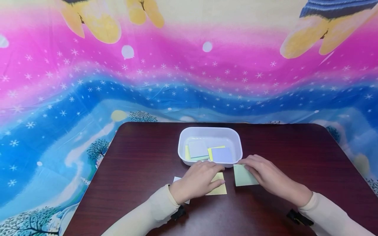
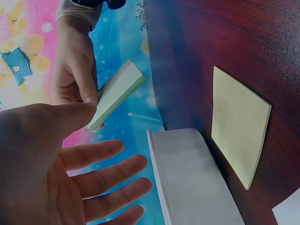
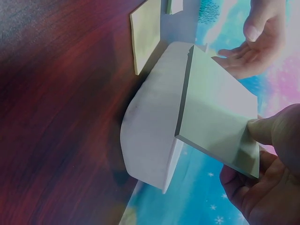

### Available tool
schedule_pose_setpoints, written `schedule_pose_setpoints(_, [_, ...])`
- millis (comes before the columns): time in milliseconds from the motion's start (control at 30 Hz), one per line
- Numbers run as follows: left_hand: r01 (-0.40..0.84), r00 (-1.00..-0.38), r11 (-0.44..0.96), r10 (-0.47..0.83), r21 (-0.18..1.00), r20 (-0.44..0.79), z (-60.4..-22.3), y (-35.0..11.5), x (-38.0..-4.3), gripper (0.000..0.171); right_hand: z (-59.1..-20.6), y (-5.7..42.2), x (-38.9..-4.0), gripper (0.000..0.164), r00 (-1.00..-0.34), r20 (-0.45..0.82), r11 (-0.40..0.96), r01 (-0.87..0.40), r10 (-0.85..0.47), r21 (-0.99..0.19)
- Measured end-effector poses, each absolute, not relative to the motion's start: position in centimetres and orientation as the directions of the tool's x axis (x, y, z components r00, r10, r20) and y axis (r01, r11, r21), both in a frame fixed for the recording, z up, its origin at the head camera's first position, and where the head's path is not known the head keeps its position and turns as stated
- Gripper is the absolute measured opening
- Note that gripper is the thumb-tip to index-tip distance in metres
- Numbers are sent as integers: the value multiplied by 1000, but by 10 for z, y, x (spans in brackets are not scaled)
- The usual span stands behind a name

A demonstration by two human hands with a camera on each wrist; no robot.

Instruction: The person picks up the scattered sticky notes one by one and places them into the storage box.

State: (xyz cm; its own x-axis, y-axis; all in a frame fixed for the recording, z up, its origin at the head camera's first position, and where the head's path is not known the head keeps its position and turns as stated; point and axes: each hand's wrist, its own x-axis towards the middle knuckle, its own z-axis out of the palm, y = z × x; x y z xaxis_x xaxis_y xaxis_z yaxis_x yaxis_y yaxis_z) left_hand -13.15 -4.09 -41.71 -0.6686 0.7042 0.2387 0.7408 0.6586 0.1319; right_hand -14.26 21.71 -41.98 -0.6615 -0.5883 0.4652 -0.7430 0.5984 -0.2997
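My right hand (image 1: 267, 172) pinches a pale green sticky note pad (image 1: 245, 176) by its edge, thumb on top and fingers beneath. The pad is raised above the table, just in front of the white plastic container (image 3: 150, 110). My left hand (image 1: 198, 178) has its fingers extended and holds nothing, as the left wrist view shows. Below that hand a yellow sticky note pad (image 2: 240, 126) lies on the table. A white pad (image 2: 288, 208) lies beside it, mostly hidden by my left hand in the head view.
Inside the container are several pads, among them a pale blue-white one (image 1: 198, 149) and a lavender one (image 1: 222, 154), with yellow edges showing. The dark brown table (image 1: 141, 154) has rounded far corners. A colourful patterned cloth (image 1: 189, 65) hangs behind it.
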Motion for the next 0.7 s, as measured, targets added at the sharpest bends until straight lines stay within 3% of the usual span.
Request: schedule_pose_setpoints(700, [675,-737,722,649,152,188,-404,-50,-138,44,-414,214,-149,30,-711,392,633,-701,-584,-328])
